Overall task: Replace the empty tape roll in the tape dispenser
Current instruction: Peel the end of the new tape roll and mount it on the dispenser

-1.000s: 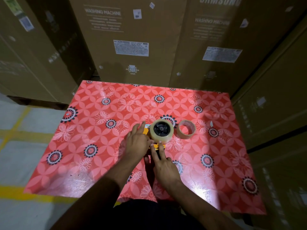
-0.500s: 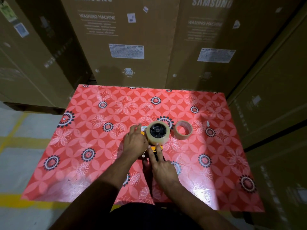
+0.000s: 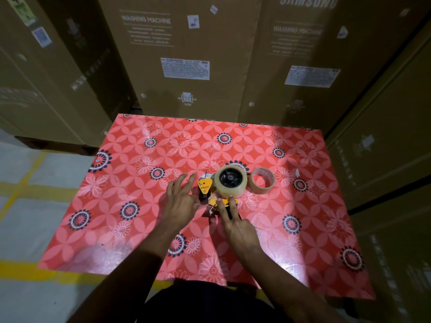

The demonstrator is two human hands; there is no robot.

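Note:
A yellow and black tape dispenser (image 3: 205, 188) lies on its side on the red flowered table (image 3: 140, 217). A full roll of clear tape (image 3: 231, 191) sits on its black hub. The empty cardboard tape roll (image 3: 262, 181) lies flat just right of it. My left hand (image 3: 180, 201) hovers at the dispenser's left side with its fingers spread, holding nothing. My right hand (image 3: 235, 221) covers the dispenser's handle from the near side. Two of its fingers press on the yellow frame, with the fingertips at the full roll's lower edge. The handle is hidden under that hand.
Tall cardboard washing-machine boxes (image 3: 186, 54) stand close behind the table and along its right side. A small white scrap (image 3: 297, 173) lies right of the empty roll. Grey floor with yellow lines (image 3: 25, 190) shows to the left.
My left hand has lifted off the dispenser's head and spread its fingers, uncovering the yellow plate. My right hand stays on the handle. The camera has shifted slightly.

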